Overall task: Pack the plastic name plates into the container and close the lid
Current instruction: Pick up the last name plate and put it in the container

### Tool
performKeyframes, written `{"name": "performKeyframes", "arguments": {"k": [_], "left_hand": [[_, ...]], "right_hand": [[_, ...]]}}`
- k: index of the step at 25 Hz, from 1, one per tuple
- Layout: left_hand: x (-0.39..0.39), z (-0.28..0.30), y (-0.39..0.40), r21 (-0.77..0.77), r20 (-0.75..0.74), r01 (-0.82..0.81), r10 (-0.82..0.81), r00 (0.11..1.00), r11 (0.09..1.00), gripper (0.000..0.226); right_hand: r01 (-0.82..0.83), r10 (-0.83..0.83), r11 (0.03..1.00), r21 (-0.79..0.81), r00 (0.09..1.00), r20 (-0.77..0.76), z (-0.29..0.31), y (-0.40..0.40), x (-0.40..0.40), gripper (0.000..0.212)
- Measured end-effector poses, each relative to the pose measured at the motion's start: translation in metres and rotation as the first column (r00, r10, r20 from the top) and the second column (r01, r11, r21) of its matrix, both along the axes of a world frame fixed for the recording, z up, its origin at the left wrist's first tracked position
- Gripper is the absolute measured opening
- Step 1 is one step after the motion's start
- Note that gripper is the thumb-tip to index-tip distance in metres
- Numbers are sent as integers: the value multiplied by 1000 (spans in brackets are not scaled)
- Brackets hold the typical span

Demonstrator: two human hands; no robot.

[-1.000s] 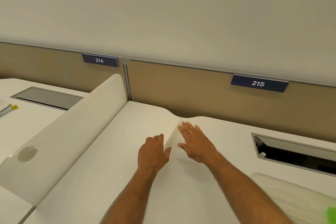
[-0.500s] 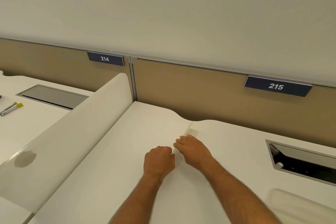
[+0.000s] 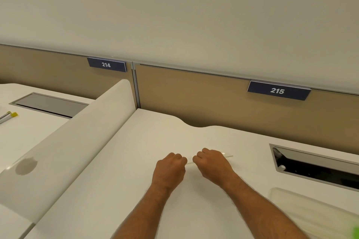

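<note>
From the head camera, both hands sit close together a little below the middle of the white desk. The left hand is curled into a loose fist, knuckles up, with its fingertips turned down toward the desk surface. The right hand lies just beside it at 3 o'clock, fingers also curled under. Between and under the two runs a thin, pale plastic name plate, lying flat or nearly flat on the desk; one end pokes out past the right hand at about 2 o'clock, and a short strip shows in the gap between the hands. Both hands appear to pinch it, though the fingertips themselves are hidden beneath the knuckles.

At 4 o'clock from the hands, near the lower right corner, lies a clear plastic container, blurred and partly cut off by the frame edge. Above it, at 3 o'clock, a metal-rimmed cable slot is set into the desk. A white divider panel slopes along the desk's left side. On the tan back partition hang two dark blue number signs, 214 at 11 o'clock and 215 at 1 o'clock.
</note>
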State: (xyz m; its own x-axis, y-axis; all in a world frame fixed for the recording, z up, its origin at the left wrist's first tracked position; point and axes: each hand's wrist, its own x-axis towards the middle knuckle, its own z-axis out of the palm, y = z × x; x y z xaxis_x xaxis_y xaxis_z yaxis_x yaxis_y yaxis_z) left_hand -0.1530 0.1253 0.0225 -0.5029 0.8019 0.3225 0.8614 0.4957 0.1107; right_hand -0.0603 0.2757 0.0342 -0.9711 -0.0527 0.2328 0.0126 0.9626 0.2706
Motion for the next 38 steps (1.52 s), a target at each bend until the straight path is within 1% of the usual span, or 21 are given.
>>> {"name": "performKeyframes", "arguments": {"k": [2,4,5,6,8,9,11,12,14,16,18,20,22,23,24,27,29,31,33,35,38], "left_hand": [[3,9,-4,88,-123,128,-117,985,988,20],[5,17,-9,147,-191,214,-184,964,966,22],[8,20,-11,176,-216,248,-208,954,953,20],[9,22,-13,208,-241,280,-228,943,937,18],[16,28,-16,246,-274,321,-251,928,915,15],[20,30,-18,266,-282,334,-259,924,904,14],[28,38,-20,315,-296,346,-255,920,884,13],[31,42,-20,334,-305,351,-253,918,875,13],[36,48,-20,362,-340,374,-252,906,854,14],[40,53,-19,368,-371,395,-256,893,842,14],[42,55,-18,380,-396,412,-257,882,828,14],[45,59,-18,388,-406,431,-268,874,815,13],[50,64,-18,369,-397,458,-309,864,808,9],[53,68,-17,358,-376,471,-337,863,806,7],[57,72,-16,353,-336,472,-361,870,808,11],[73,85,-6,348,-121,412,-395,911,842,49],[85,92,5,327,32,352,-383,923,877,64],[95,97,17,279,207,306,-368,907,910,65],[105,101,27,217,367,297,-359,858,930,58],[116,105,35,174,451,312,-357,818,934,48],[139,107,48,116,498,347,-357,790,931,41]], "right_hand": [[-22,16,997,-71,996,-86,5,2,11,26],[-70,36,979,-191,983,-179,14,7,23,20],[-58,12,961,-271,985,-170,22,11,29,23],[3,-46,932,-361,993,-112,31,16,35,37],[173,-140,854,-491,985,103,46,31,47,72],[240,-163,824,-513,968,191,53,39,53,85],[348,-204,789,-507,926,318,65,52,66,97],[387,-218,775,-500,906,363,69,58,72,97],[435,-235,729,-529,884,403,75,65,83,87],[428,-240,699,-573,895,375,82,65,91,74],[405,-250,678,-613,912,326,91,64,97,65],[391,-266,669,-632,920,287,100,60,106,61],[384,-277,686,-618,923,266,107,56,117,59],[382,-284,702,-601,924,256,110,54,122,57],[380,-293,714,-587,925,242,113,52,128,57],[377,-331,727,-574,924,189,119,47,147,60],[383,-346,740,-553,922,175,122,45,163,61],[393,-367,750,-532,916,160,125,43,181,61],[408,-391,770,-490,909,143,127,42,201,61],[424,-409,787,-447,902,136,129,42,218,61],[461,-441,795,-395,886,145,129,42,246,62]]}}
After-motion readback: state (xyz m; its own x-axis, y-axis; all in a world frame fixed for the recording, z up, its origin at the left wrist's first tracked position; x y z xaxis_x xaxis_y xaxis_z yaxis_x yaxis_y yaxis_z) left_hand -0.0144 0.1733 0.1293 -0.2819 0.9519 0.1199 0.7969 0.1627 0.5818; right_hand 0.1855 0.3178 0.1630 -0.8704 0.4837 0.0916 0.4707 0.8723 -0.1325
